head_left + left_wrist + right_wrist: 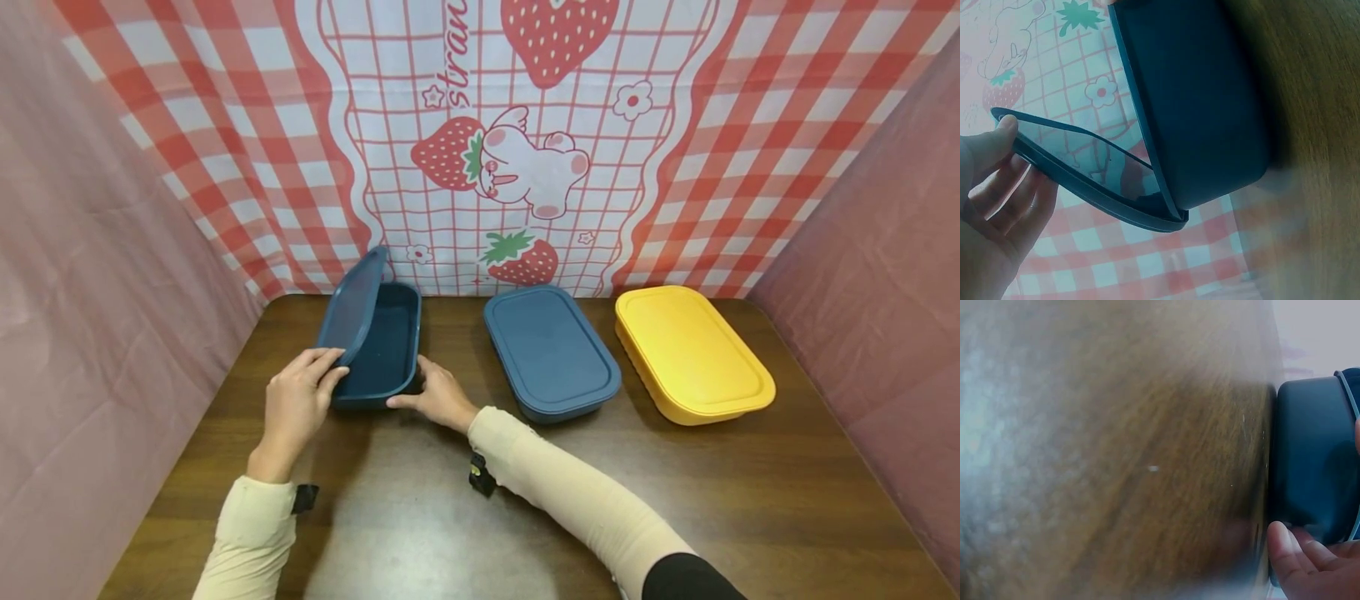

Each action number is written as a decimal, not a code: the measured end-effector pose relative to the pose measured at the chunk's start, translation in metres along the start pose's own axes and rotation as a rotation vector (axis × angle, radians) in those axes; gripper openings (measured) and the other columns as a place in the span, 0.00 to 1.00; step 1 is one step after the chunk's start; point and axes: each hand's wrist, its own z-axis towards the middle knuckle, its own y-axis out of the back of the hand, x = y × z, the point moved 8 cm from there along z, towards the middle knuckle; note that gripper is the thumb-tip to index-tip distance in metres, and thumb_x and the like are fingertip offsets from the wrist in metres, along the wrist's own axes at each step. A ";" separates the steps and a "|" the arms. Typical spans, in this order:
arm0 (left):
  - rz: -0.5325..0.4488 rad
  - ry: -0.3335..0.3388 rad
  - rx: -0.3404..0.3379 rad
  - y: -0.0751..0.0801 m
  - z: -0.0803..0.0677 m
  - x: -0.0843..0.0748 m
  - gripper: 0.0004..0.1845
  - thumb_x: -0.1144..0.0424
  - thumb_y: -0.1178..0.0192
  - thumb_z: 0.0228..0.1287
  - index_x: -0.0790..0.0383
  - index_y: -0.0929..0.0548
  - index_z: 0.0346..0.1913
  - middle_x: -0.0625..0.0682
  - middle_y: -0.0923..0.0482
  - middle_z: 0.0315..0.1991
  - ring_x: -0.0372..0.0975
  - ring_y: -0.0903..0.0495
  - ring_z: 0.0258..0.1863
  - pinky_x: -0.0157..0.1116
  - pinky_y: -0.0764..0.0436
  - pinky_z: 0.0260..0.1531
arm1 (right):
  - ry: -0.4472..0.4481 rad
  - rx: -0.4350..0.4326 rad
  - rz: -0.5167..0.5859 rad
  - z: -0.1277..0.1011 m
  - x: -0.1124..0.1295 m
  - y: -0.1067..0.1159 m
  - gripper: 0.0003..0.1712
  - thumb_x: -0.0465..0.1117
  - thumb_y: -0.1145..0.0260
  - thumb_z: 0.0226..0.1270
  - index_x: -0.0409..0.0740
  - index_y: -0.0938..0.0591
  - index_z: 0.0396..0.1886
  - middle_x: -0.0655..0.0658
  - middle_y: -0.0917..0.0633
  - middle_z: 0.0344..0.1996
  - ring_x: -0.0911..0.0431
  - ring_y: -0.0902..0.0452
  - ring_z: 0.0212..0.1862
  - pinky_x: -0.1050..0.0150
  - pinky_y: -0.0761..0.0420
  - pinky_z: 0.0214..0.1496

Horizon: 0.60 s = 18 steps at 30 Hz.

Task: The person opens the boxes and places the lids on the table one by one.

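Your left hand (294, 406) grips the near edge of the dark blue lid (352, 305), thumb on top and fingers curled beneath it; the left wrist view shows the same lid (1094, 181) raised at a slant, its far long edge touching the rim of the open blue box (1200, 100) while the near edge stands clear of it. The lid appears semi-transparent, since the checked pattern shows through it. The open blue box (382, 346) sits at the left of the wooden table (465, 517), near its back edge. Your right hand (437, 395) rests against the near right corner of this box, thumb pressed to the near wall and fingers laid along the side; in the right wrist view the fingertips (1285, 547) touch the dark wall of the box (1313, 456) low down, though blur makes it hard to tell how firmly they clasp it.

To the right, well apart from your hands, a second blue box (551, 352) lies with its lid on, and just beside it a yellow box (693, 354), also lidded. A strawberry-print checked cloth (517, 142) hangs behind; pink sheeting (90, 317) closes both sides.
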 end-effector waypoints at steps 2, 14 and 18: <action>-0.002 0.010 -0.015 0.001 0.000 0.001 0.14 0.68 0.28 0.51 0.66 0.13 0.43 0.59 0.15 0.37 0.52 0.15 0.36 0.51 0.18 0.35 | -0.002 0.003 0.000 0.000 -0.001 0.000 0.47 0.55 0.23 0.51 0.38 0.30 0.67 0.41 0.17 0.53 0.52 0.20 0.48 0.61 0.20 0.49; -0.023 0.041 -0.066 0.007 0.000 0.008 0.14 0.69 0.27 0.50 0.66 0.12 0.42 0.60 0.15 0.36 0.52 0.15 0.34 0.50 0.20 0.33 | -0.002 0.011 0.025 -0.001 -0.001 0.000 0.42 0.55 0.28 0.59 0.38 0.30 0.67 0.41 0.17 0.54 0.53 0.20 0.46 0.62 0.19 0.47; -0.030 0.059 -0.079 0.009 0.001 0.012 0.14 0.70 0.27 0.50 0.66 0.13 0.42 0.60 0.15 0.36 0.51 0.16 0.32 0.46 0.22 0.31 | 0.003 -0.003 0.027 0.000 -0.001 0.000 0.41 0.54 0.29 0.60 0.38 0.29 0.67 0.41 0.16 0.52 0.54 0.19 0.45 0.64 0.19 0.45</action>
